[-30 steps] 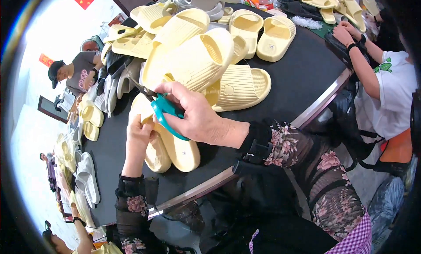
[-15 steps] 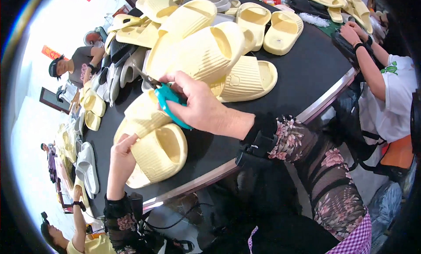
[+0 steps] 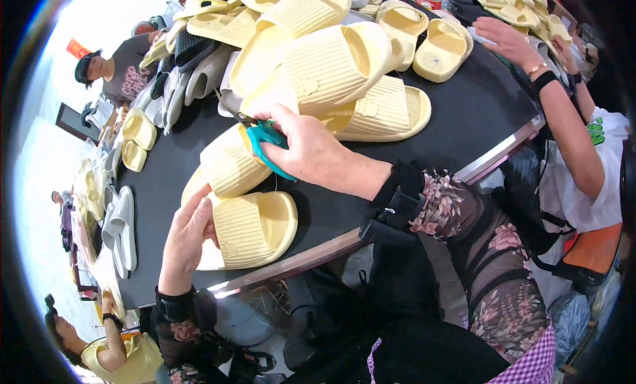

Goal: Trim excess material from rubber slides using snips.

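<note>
My right hand (image 3: 324, 152) is closed round the teal handles of a pair of scissors (image 3: 266, 149); the blades point away to the upper left, above the table. My left hand (image 3: 188, 238) grips the left end of a pale yellow ribbed slipper (image 3: 255, 231) near the table's front edge, with some fingers tucked out of sight. Just behind that one, a second yellow slipper (image 3: 233, 160) lies partly under the scissors. A large pile of matching slippers (image 3: 331, 69) rises beyond my right hand.
Grey slippers (image 3: 124, 228) lie by the left edge of the black table (image 3: 474, 96). Several more grey and black ones (image 3: 192, 79) sit behind. A co-worker's arm (image 3: 570, 125) reaches in from the right. Other people are at the left.
My left hand has shifted its hold at the slipper's end, and the slipper lies more level. The co-worker at the right has stretched an arm farther over the table. The whole view has shifted slightly.
</note>
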The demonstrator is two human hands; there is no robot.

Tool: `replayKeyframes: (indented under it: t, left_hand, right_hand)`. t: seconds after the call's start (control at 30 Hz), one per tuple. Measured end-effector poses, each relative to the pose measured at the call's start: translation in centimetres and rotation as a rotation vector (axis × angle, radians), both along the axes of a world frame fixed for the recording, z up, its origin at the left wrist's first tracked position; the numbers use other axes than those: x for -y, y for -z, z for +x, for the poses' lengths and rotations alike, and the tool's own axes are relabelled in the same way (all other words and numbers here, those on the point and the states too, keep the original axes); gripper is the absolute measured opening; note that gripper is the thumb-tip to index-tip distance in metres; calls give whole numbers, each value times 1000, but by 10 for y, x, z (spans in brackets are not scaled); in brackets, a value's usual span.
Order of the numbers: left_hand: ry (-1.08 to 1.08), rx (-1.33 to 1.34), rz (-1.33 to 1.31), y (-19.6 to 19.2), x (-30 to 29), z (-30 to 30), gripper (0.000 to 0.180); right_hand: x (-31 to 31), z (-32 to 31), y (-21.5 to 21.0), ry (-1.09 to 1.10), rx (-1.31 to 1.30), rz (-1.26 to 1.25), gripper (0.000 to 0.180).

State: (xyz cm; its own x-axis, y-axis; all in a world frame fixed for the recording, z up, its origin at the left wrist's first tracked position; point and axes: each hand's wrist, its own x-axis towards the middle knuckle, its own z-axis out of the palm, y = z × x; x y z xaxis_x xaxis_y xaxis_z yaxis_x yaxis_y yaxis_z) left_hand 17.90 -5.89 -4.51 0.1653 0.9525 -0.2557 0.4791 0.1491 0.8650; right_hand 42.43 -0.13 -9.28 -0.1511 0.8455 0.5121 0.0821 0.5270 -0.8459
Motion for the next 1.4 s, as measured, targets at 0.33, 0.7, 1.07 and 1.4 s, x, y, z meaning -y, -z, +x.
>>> replayKeyframes:
  t: [0.33,0.7,1.07,1.4]
  left_hand:
    - [-132,604,6,0,1,30,43]
    - [-227,589,437,18,-55,14,44]
    - [-339,688,600,11,-44,6,57]
    - [-358,741,628,16,-41,-2,59]
  right_hand:
    - [7,-3,-1,-204,88,32,36]
    - [14,-3,-11,-347,-95,-188,34]
    - [21,-8,-29,-256,316,-364,43]
    - [21,-13,-24,-307,427,-349,41]
